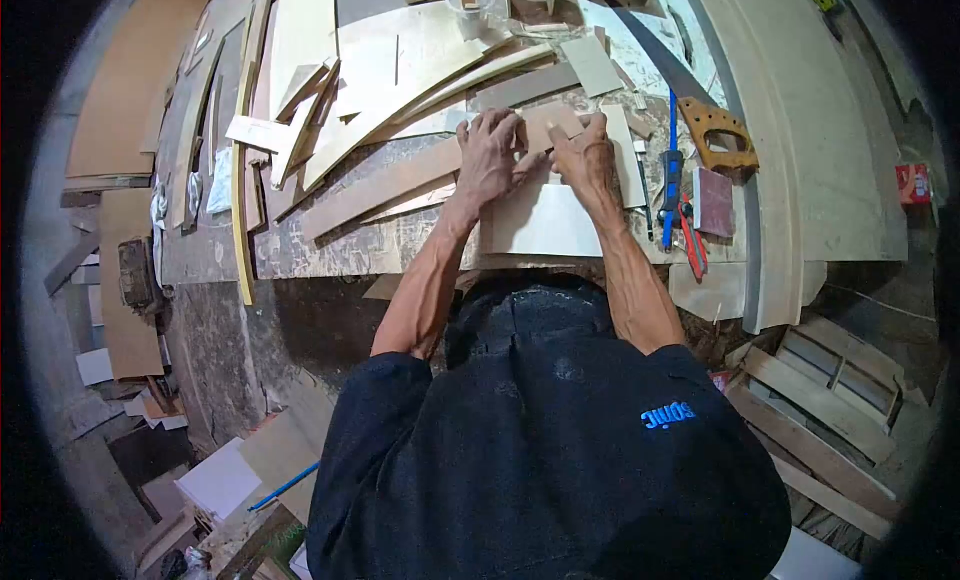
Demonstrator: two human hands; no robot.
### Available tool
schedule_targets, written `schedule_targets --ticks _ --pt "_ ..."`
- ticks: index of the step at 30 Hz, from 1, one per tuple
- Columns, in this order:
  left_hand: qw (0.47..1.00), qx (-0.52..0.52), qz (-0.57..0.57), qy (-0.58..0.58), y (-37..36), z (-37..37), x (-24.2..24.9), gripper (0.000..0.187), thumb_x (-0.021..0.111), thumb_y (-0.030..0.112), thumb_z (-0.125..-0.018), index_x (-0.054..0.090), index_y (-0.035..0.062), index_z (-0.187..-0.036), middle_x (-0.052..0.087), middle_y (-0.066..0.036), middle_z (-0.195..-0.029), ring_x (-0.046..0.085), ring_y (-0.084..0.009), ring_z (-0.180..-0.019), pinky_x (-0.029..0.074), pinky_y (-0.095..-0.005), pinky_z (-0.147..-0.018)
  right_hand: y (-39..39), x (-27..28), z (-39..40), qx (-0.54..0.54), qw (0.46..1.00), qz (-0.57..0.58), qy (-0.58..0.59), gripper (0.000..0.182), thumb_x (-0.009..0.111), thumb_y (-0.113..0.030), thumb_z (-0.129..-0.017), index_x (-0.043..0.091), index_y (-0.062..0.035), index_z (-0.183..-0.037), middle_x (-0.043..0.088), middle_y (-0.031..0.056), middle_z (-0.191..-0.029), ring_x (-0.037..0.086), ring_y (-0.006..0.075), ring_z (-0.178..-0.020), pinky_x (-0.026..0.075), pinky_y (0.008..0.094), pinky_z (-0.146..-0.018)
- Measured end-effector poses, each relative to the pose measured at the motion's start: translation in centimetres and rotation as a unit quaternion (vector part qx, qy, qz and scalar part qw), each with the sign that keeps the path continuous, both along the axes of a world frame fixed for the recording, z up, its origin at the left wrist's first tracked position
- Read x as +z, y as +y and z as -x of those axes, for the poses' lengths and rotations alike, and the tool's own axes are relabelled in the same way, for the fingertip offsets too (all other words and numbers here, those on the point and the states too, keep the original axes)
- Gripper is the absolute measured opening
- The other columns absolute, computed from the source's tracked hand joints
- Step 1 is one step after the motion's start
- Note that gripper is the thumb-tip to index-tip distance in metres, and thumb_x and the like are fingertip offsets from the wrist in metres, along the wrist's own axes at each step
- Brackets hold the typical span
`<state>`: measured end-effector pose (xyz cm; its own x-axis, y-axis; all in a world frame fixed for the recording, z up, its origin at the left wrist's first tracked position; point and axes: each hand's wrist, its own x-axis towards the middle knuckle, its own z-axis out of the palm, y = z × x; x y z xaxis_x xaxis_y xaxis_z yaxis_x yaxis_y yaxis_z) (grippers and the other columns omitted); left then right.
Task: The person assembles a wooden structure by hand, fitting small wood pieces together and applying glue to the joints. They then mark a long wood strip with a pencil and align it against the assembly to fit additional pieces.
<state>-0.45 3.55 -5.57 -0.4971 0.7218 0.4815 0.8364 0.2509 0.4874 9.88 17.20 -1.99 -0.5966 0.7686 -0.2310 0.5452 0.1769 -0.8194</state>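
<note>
A long light-brown wooden strip [390, 187] lies slanted across the workbench. My left hand [488, 158] is closed on its upper part, with the fingers bent over the wood. Close by on the right, my right hand [583, 158] grips the strip near its upper right end, the thumb on top. Below both hands a pale rectangular board [545, 225] reaches the bench's front edge. Another pale board [622, 160] lies partly behind my right hand. The undersides of the fingers are hidden.
Right of my hands are a blue tool [671, 185], red-handled pliers [693, 242], a dark red block [713, 202] and a handsaw [718, 135]. Several wooden offcuts [320, 130] cover the left side. A plastic cup [470, 15] stands at the back.
</note>
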Motion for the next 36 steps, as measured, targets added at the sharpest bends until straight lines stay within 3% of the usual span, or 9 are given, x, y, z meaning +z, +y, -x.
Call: schedule_targets --ticks 4,7,11,12,15,21,26,30,36 --pt "0.999 0.003 -0.003 -0.045 0.0 -0.1 0.5 0.046 0.073 0.038 -0.08 0.058 0.0089 -0.112 0.058 -0.011 -0.113 0.053 -0.029 -0.11 0.031 -0.0451 -0.094 -0.3 0.7 0.1 -0.011 0.994 0.07 0.081 0.032 0.064 -0.025 -0.089 0.053 0.0026 -0.1 0.068 0.0129 -0.069 0.065 0.0169 -0.054 0.052 0.031 -0.047" --pt "0.998 0.008 0.003 -0.058 -0.1 -0.5 1.0 0.047 0.074 0.036 -0.08 0.057 0.0083 -0.114 0.058 -0.011 -0.112 0.053 -0.0297 -0.11 0.031 -0.0441 -0.094 0.2 0.6 0.0 0.015 0.994 0.072 0.079 0.027 0.061 -0.021 -0.091 0.053 0.0028 -0.101 0.068 0.0137 -0.069 0.066 0.0168 -0.055 0.051 0.0304 -0.046" --pt "0.999 0.025 0.011 -0.044 0.1 -0.6 0.9 0.048 0.074 0.031 -0.082 0.057 0.0046 -0.119 0.058 -0.014 -0.115 0.053 -0.0315 -0.114 0.034 -0.0444 -0.099 1.8 -1.2 -0.1 0.051 0.997 -0.053 0.032 0.029 0.057 -0.026 -0.091 0.06 0.0028 -0.096 0.07 0.0146 -0.071 0.068 0.023 -0.058 0.054 0.0354 -0.061" --pt "0.998 0.017 0.023 -0.051 0.1 -0.4 1.0 0.049 0.073 0.03 -0.083 0.057 0.0045 -0.121 0.058 -0.015 -0.118 0.052 -0.0332 -0.116 0.033 -0.0456 -0.101 1.6 -1.4 0.1 0.035 0.992 -0.116 0.028 0.032 0.058 -0.03 -0.09 0.064 0.0006 -0.094 0.07 0.0151 -0.074 0.07 0.0265 -0.067 0.054 0.0375 -0.068" --pt "0.998 0.035 0.034 -0.048 0.2 -0.8 1.3 0.05 0.073 0.03 -0.083 0.056 0.0051 -0.123 0.058 -0.016 -0.121 0.051 -0.034 -0.118 0.033 -0.0464 -0.102 1.8 -0.8 -0.5 0.029 0.993 -0.112 0.022 0.03 0.059 -0.034 -0.088 0.065 -0.0048 -0.093 0.07 0.0203 -0.087 0.067 0.0421 -0.085 0.052 0.0484 -0.076" --pt "0.997 0.034 0.027 -0.059 0.2 -0.7 1.2 0.049 0.074 0.026 -0.083 0.056 0.0061 -0.124 0.056 -0.015 -0.118 0.05 -0.0342 -0.115 0.035 -0.0466 -0.1 2.0 -0.1 -0.3 0.029 0.994 -0.105 -0.021 0.033 0.062 -0.038 -0.086 0.07 -0.0069 -0.091 0.071 0.0189 -0.089 0.068 0.041 -0.085 0.052 0.047 -0.076" --pt "0.997 0.044 0.026 -0.058 0.4 -0.8 1.4 0.051 0.075 0.024 -0.08 0.056 0.0059 -0.124 0.056 -0.015 -0.117 0.05 -0.0343 -0.114 0.036 -0.0467 -0.1 1.7 0.8 -0.3 0.044 0.987 -0.142 -0.055 0.026 0.059 -0.029 -0.088 0.07 -0.0056 -0.092 0.069 0.0209 -0.089 0.067 0.0414 -0.085 0.052 0.0473 -0.076" --pt "0.999 0.039 0.014 -0.035 0.4 -0.7 1.0 0.052 0.075 0.023 -0.08 0.056 0.0059 -0.124 0.055 -0.015 -0.117 0.05 -0.035 -0.113 0.036 -0.0475 -0.099 1.9 -0.8 -0.2 0.026 0.986 -0.149 0.074 0.026 0.058 -0.025 -0.085 0.067 -0.0003 -0.087 0.067 0.0243 -0.091 0.065 0.0424 -0.085 0.051 0.047 -0.074" --pt "0.998 0.03 0.007 -0.046 0.3 -0.8 1.2 0.054 0.075 0.023 -0.079 0.055 0.0055 -0.125 0.056 -0.016 -0.116 0.049 -0.0365 -0.113 0.036 -0.0483 -0.1 2.6 -1.2 -0.4 0.044 0.98 -0.159 0.107 0.026 0.062 -0.021 -0.081 0.068 0.0026 -0.09 0.065 0.0259 -0.086 0.063 0.0425 -0.081 0.05 0.0464 -0.074"
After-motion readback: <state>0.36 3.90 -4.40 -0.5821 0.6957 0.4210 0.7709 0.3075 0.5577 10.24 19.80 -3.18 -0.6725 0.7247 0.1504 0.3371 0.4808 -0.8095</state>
